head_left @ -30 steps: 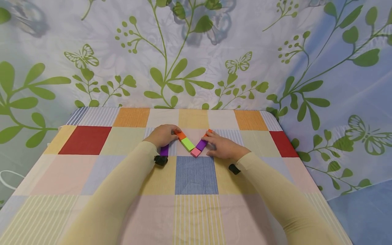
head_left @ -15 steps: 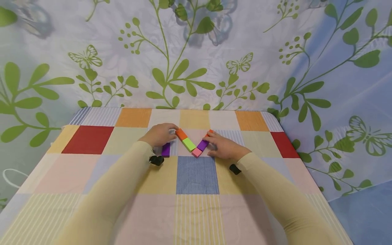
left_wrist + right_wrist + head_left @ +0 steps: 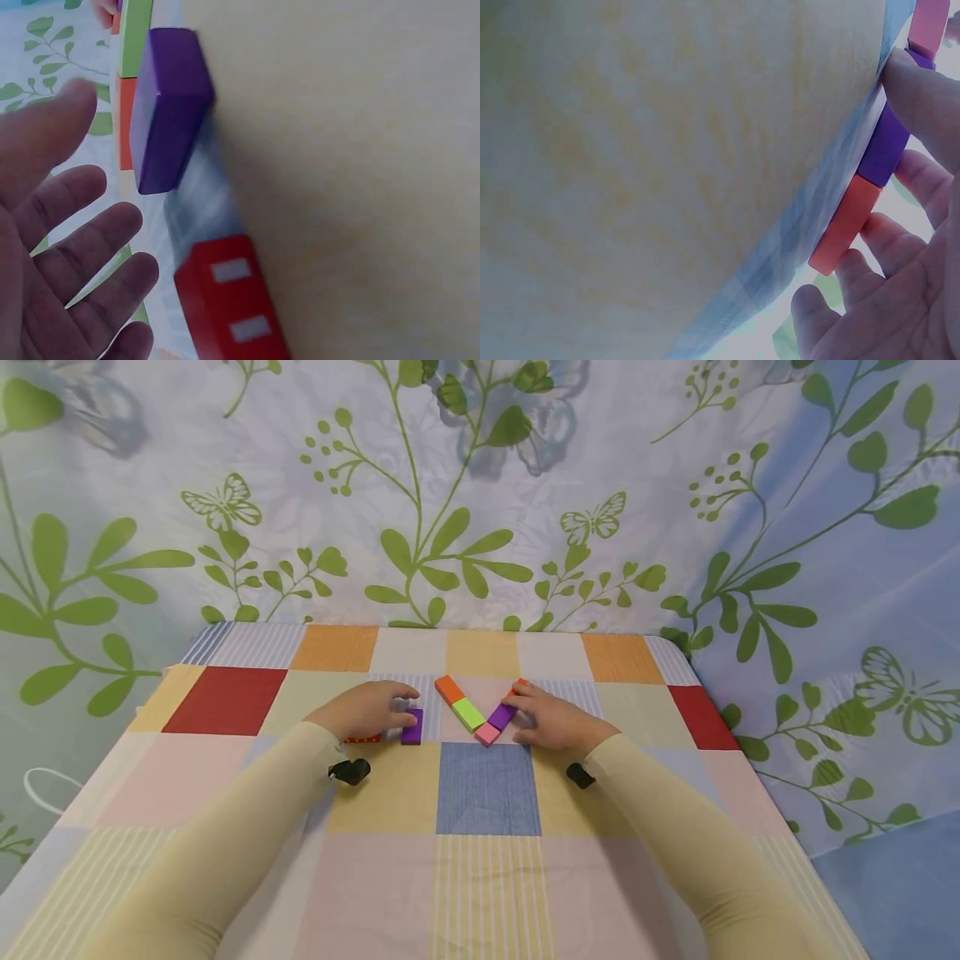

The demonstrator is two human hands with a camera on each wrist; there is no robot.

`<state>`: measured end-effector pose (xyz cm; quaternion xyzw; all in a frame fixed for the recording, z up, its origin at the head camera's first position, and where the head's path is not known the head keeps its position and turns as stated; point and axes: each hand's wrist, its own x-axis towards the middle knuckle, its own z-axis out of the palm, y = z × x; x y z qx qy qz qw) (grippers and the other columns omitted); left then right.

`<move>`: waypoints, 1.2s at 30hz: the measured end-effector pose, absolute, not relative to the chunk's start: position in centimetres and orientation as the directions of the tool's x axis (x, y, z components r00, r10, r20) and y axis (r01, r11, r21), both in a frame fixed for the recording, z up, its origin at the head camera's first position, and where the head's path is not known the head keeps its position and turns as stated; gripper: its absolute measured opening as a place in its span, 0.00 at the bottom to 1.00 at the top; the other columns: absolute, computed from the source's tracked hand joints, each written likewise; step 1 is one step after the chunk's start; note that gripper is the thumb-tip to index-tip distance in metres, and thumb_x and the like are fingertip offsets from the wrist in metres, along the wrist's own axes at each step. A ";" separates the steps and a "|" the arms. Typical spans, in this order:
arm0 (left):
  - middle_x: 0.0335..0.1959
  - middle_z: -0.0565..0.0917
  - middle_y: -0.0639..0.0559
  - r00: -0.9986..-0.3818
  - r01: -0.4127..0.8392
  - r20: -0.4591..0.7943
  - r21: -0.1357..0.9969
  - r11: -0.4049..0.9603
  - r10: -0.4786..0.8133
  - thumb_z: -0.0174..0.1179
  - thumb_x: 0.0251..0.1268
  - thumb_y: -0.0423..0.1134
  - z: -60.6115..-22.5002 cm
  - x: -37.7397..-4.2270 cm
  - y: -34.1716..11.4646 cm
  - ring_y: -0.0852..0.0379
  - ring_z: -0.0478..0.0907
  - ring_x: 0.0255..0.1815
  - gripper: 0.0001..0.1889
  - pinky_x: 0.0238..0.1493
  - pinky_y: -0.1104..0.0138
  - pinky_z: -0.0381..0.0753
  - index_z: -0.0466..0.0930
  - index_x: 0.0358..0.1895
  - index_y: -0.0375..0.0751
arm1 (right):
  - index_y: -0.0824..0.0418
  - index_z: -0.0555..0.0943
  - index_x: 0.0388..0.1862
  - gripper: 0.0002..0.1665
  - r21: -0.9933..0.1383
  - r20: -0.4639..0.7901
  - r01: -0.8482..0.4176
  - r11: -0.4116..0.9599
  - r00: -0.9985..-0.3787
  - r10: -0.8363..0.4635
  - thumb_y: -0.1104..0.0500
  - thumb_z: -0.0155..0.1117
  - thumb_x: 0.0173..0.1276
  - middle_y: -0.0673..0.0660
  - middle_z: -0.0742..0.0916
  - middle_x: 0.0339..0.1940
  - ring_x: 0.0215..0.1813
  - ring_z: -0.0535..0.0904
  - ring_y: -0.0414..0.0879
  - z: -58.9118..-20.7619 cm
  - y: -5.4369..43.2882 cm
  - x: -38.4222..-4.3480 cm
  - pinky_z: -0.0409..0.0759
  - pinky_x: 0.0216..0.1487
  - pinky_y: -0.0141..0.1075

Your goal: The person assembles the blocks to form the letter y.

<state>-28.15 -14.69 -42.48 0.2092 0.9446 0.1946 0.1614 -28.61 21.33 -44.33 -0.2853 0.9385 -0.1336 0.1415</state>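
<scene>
In the head view, small blocks form a V: an orange block (image 3: 449, 689), a lime green block (image 3: 468, 715), a pink block (image 3: 487, 734) at the bottom, then a purple block (image 3: 501, 717) and another orange block (image 3: 846, 225). My right hand (image 3: 557, 722) rests along the V's right arm, its fingertips touching those blocks. Left of the V lies a separate purple block (image 3: 412, 727). My left hand (image 3: 365, 708) hovers over it, holding nothing, fingers extended. Partly under that hand sits a red block with white marks (image 3: 232, 300).
A patchwork cloth (image 3: 487, 789) covers the table. Behind it hangs a leaf-patterned curtain (image 3: 450, 485), which also runs along the right side. A white cord (image 3: 45, 789) loops near the table's left edge.
My left hand has let go of the V's left orange block and moved left, uncovering the separate purple block and part of the red one. My right hand stays in place.
</scene>
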 end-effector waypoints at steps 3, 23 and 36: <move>0.76 0.76 0.43 -0.856 0.323 -0.234 0.452 0.831 0.460 0.67 0.72 0.53 -42.6 -27.5 -15.0 0.39 0.68 0.80 0.33 0.82 0.43 0.63 0.74 0.75 0.47 | 0.54 0.67 0.83 0.43 -0.325 -0.188 -0.499 0.803 -0.799 -0.572 0.51 0.72 0.73 0.63 0.58 0.88 0.89 0.48 0.63 -44.5 21.4 -28.7 0.58 0.85 0.57; 0.71 0.80 0.41 -0.871 0.360 -0.147 0.460 0.812 0.469 0.73 0.67 0.45 -44.2 -26.0 -15.2 0.40 0.75 0.73 0.32 0.79 0.44 0.69 0.77 0.71 0.40 | 0.54 0.68 0.82 0.43 -0.324 -0.167 -0.504 0.801 -0.802 -0.573 0.50 0.73 0.72 0.63 0.58 0.88 0.88 0.50 0.63 -44.8 21.5 -28.9 0.61 0.84 0.56; 0.70 0.81 0.41 -0.877 0.360 -0.131 0.458 0.813 0.462 0.72 0.68 0.46 -44.5 -25.9 -15.1 0.39 0.75 0.74 0.30 0.78 0.44 0.70 0.78 0.71 0.41 | 0.54 0.70 0.81 0.42 -0.327 -0.166 -0.496 0.805 -0.808 -0.565 0.52 0.73 0.72 0.63 0.58 0.88 0.89 0.49 0.62 -44.7 21.4 -28.8 0.60 0.85 0.55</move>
